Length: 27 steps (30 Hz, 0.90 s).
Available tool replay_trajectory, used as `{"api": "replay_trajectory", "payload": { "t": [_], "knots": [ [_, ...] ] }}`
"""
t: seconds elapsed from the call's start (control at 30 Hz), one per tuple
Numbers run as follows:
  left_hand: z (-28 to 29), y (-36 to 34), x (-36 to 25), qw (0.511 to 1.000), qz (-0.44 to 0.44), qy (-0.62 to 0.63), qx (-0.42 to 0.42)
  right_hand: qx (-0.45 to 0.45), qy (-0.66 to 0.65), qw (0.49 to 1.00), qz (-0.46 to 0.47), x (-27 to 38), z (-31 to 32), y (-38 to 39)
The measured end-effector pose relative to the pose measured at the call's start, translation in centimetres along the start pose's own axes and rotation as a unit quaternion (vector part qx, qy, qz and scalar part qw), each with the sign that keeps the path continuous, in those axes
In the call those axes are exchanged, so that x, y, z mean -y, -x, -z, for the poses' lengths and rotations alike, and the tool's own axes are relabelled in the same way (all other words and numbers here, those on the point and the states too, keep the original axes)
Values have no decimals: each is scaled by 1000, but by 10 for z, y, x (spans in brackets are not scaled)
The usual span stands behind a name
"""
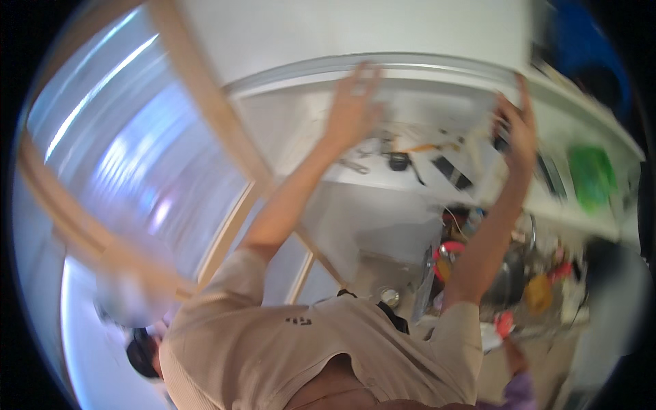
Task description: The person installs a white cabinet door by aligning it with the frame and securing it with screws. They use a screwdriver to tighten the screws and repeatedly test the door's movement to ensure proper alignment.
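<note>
A long silvery metal strip [424, 63] runs along the top front edge of a white shelf unit. My left hand [354, 113] is raised at the strip, its blurred fingers apart and their tips overlapping it. Near the strip's right end is my right hand [519, 133], one finger stretched up and the others curled. A small dark object [502, 140] shows in the curled fingers; its kind is hidden by blur. Beneath my hands, a white shelf holds a black tape-measure-like item [398, 161], a dark flat bar [452, 172] and an orange-handled tool [420, 148].
A wooden frame with clear panels [212, 102] stands at left. A green plastic bag [592, 176] lies on the right shelf. Below right is a cluttered bench with a yellow item [538, 294]. Another person's hand [509, 345] is nearby; a dark-capped head [142, 352] shows lower left.
</note>
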<state>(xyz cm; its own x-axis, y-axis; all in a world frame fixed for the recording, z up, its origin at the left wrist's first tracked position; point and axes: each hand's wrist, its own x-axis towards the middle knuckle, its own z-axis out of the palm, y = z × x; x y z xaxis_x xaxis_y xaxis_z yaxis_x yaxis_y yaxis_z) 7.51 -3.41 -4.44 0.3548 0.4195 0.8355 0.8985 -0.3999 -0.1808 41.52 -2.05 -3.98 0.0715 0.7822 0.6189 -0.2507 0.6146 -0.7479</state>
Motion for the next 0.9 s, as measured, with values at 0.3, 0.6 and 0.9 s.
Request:
{"api": "replay_trajectory", "payload": {
  "t": [0.3,0.6,0.9],
  "knots": [
    [-8,7,-22,996,49,-10,-68,-107,15,994,-26,19,-20,2],
    [-3,19,-12,995,89,6,-47,-104,114,988,5,-9,-37,-11],
    [-26,15,-14,993,75,7,-86,-91,152,982,62,-37,-21,-28]
  ]
}}
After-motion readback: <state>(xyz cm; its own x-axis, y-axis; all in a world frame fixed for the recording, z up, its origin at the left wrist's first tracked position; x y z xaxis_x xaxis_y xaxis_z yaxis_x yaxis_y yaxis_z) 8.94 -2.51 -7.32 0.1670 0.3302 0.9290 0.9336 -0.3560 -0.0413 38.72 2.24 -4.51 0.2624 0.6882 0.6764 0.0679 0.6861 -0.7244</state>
